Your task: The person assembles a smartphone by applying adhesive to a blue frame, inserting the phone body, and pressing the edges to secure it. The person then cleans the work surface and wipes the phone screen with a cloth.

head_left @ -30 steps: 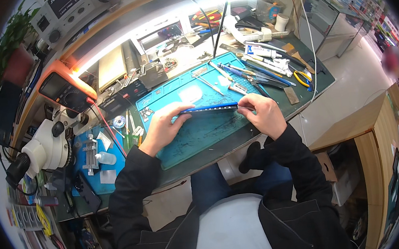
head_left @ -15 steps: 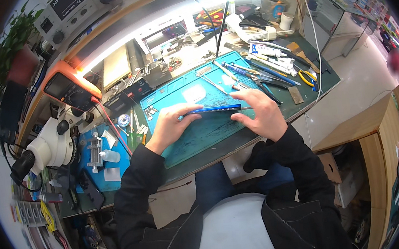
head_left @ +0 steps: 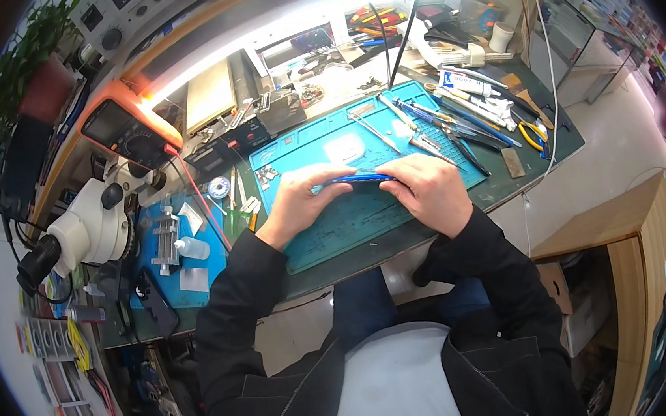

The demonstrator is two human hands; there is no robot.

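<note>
My left hand (head_left: 299, 201) and my right hand (head_left: 434, 189) hold a slim blue phone (head_left: 362, 178) between them, above the teal work mat (head_left: 328, 240). It is seen nearly edge-on, so its broad faces are hidden. The left fingers and thumb pinch one end. At the other end, the right thumb and fingers close on it. Beyond the phone, tweezers (head_left: 376, 133) lie on the mat near a whitish patch. Several small metal parts (head_left: 267, 174) rest at the mat's left side, close to my left hand.
Pliers, screwdrivers and a white tube (head_left: 465, 82) crowd the right side. Yellow-handled cutters (head_left: 533, 136) lie near the right edge. On the left stand an orange multimeter (head_left: 126, 127), a microscope (head_left: 89, 225), a metal clamp (head_left: 166, 242) and a small bottle (head_left: 192, 248).
My right hand has closed onto the phone's right end, where its fingers were spread before. The phone's edge appears turned slightly. The whole view has shifted a little.
</note>
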